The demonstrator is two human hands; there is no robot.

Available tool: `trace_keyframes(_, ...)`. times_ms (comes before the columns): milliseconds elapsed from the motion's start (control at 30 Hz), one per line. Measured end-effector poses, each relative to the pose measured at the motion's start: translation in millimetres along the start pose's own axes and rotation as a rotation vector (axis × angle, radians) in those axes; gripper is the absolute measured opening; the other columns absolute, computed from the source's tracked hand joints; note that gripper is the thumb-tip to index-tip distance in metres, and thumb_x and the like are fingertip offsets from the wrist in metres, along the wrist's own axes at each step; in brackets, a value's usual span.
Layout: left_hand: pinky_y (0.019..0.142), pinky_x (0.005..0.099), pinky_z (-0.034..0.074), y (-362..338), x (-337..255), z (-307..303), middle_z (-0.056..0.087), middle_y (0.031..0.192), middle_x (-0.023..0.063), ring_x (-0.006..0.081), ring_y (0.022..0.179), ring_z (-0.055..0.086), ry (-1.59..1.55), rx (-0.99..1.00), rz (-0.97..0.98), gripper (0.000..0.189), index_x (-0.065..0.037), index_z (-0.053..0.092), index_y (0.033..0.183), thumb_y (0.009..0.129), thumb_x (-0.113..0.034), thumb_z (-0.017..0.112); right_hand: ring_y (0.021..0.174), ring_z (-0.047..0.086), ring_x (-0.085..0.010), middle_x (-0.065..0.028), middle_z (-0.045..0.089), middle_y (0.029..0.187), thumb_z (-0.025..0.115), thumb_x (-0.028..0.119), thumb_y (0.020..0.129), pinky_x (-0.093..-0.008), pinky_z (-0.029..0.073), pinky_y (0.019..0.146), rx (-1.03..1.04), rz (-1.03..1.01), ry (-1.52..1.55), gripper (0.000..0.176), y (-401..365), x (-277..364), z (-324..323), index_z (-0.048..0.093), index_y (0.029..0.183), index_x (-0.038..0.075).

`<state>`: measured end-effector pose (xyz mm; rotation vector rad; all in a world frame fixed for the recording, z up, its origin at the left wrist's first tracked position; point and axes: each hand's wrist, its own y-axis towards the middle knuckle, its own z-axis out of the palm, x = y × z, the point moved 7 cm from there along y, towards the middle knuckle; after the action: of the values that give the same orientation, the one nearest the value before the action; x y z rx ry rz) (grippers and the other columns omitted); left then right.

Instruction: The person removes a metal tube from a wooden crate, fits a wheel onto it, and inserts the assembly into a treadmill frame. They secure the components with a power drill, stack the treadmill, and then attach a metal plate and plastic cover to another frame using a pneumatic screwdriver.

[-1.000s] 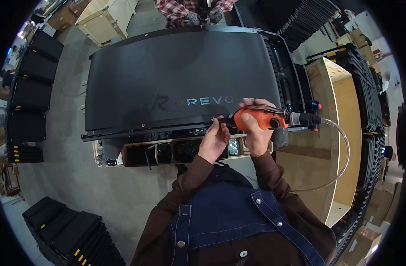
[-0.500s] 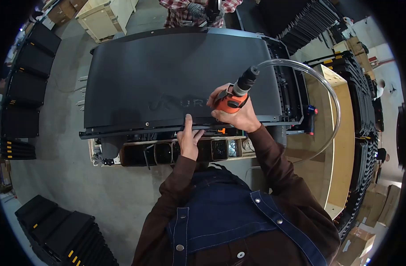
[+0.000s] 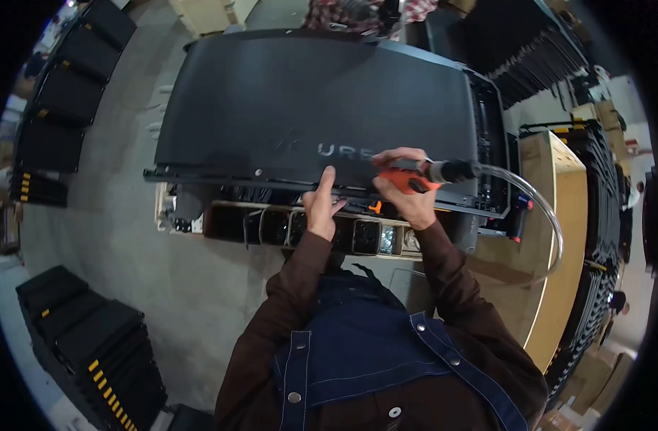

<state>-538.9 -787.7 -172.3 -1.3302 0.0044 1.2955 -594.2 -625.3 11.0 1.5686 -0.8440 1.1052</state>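
A large black panel (image 3: 314, 93) with pale lettering lies across the middle, a dark rail (image 3: 271, 181) along its near edge. My right hand (image 3: 408, 197) is wrapped round an orange power screwdriver (image 3: 408, 179), whose dark nose points right, joined to a clear hose (image 3: 534, 197). The tool is above the panel's near right part. At the near edge, my left hand (image 3: 322, 205) has its index finger stretched onto the panel and its other fingers apart. Whatever lies beneath those fingers is hard to make out.
Below the rail stands a wooden tray with black bins (image 3: 274, 227) of small parts. A wooden crate (image 3: 559, 251) is at the right, a red and black tool (image 3: 519, 218) beside it. A co-worker in a checked shirt (image 3: 329, 14) stands opposite. Black stacked parts (image 3: 92, 337) stand at lower left.
The orange screwdriver has tipped from pointing up to pointing right, and its hose hangs lower. The view has shifted, so the panel appears further right and higher. My left hand keeps touching the edge.
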Motion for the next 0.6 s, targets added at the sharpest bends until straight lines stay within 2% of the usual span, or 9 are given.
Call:
trace_keyframes(33,0.085,0.0395,0.055,-11,-11,6,0.068,0.106,0.0096,0.0232,0.097,0.068,0.036,0.12,-0.006,0.055,0.0,0.062,0.111,0.087,-0.047,0.077,0.104,0.066,-0.0211,-0.014,0.068,0.113,0.079,-0.004,0.074,-0.0357,0.054,0.092,-0.058,-0.001,0.002,0.047,-5,-2,0,0.058,0.115,0.003)
trace_keyframes(167,0.081,0.0347,0.054,-14,-3,-13,0.068,0.1,0.0058,0.0187,0.093,0.066,0.161,0.312,0.066,0.044,-0.001,0.065,0.111,0.09,-0.038,0.077,0.108,0.063,-0.0174,-0.0127,0.066,0.122,0.082,0.001,0.078,-0.0327,0.05,0.096,-0.153,0.128,0.0,0.053,-23,-12,-3,0.058,0.126,0.001)
trace_keyframes(267,0.082,0.0298,0.053,13,7,-91,0.072,0.093,0.0095,0.0179,0.089,0.069,0.586,0.247,0.361,0.032,0.001,0.07,0.106,0.087,-0.024,0.078,0.103,0.063,-0.0149,-0.0076,0.066,0.117,0.08,0.01,0.086,-0.0311,0.05,0.091,-0.341,0.233,-0.095,0.045,-69,-44,-18,0.058,0.124,0.0)
trace_keyframes(333,0.081,0.0307,0.053,48,7,-181,0.073,0.094,0.0123,0.0196,0.087,0.069,0.792,-0.015,0.437,0.027,0.001,0.07,0.104,0.086,-0.018,0.076,0.096,0.063,-0.0122,-0.0059,0.067,0.107,0.075,0.013,0.092,-0.0274,0.05,0.086,-0.443,0.218,-0.162,0.033,-92,-49,-10,0.06,0.119,0.001)
trace_keyframes(367,0.08,0.0331,0.054,63,3,-226,0.073,0.092,0.0132,0.0223,0.086,0.07,0.757,-0.109,0.509,0.023,0.001,0.071,0.101,0.087,-0.017,0.073,0.093,0.063,-0.0109,-0.0053,0.067,0.103,0.073,0.011,0.093,-0.0259,0.05,0.083,-0.427,0.313,-0.16,0.03,-104,-58,-3,0.06,0.119,0.001)
trace_keyframes(433,0.079,0.0409,0.054,92,-21,-293,0.072,0.095,0.0165,0.0327,0.088,0.07,1.05,-0.325,0.469,0.024,-0.001,0.062,0.099,0.088,-0.02,0.071,0.082,0.062,-0.0088,-0.0037,0.067,0.093,0.066,0.007,0.095,-0.0228,0.05,0.074,-0.381,0.518,-0.096,0.023,-130,-83,23,0.061,0.117,0.0)
trace_keyframes(467,0.079,0.0426,0.054,109,-22,-306,0.072,0.096,0.0173,0.0344,0.089,0.07,1.082,-0.331,0.431,0.026,-0.002,0.06,0.1,0.088,-0.021,0.071,0.076,0.063,-0.0106,-0.0037,0.067,0.09,0.065,0.005,0.094,-0.0239,0.051,0.068,-0.241,0.867,-0.001,0.023,-153,-126,65,0.062,0.116,-0.001)
trace_keyframes(567,0.08,0.0489,0.054,137,-22,-311,0.07,0.1,0.0207,0.0407,0.094,0.069,1.533,-0.286,0.292,0.033,-0.007,0.05,0.109,0.088,-0.024,0.069,0.072,0.063,-0.01,-0.0052,0.069,0.087,0.066,0.008,0.093,-0.0257,0.053,0.064,0.013,0.952,-0.017,0.019,-156,-174,148,0.068,0.109,-0.001)
trace_keyframes(600,0.08,0.0489,0.054,144,-20,-312,0.07,0.1,0.0207,0.0407,0.094,0.069,1.535,-0.261,0.278,0.033,-0.007,0.05,0.109,0.088,-0.024,0.069,0.072,0.066,-0.0125,-0.0077,0.071,0.088,0.066,0.01,0.092,-0.0276,0.054,0.065,0.097,0.916,-0.115,0.019,-154,-190,172,0.069,0.108,0.001)
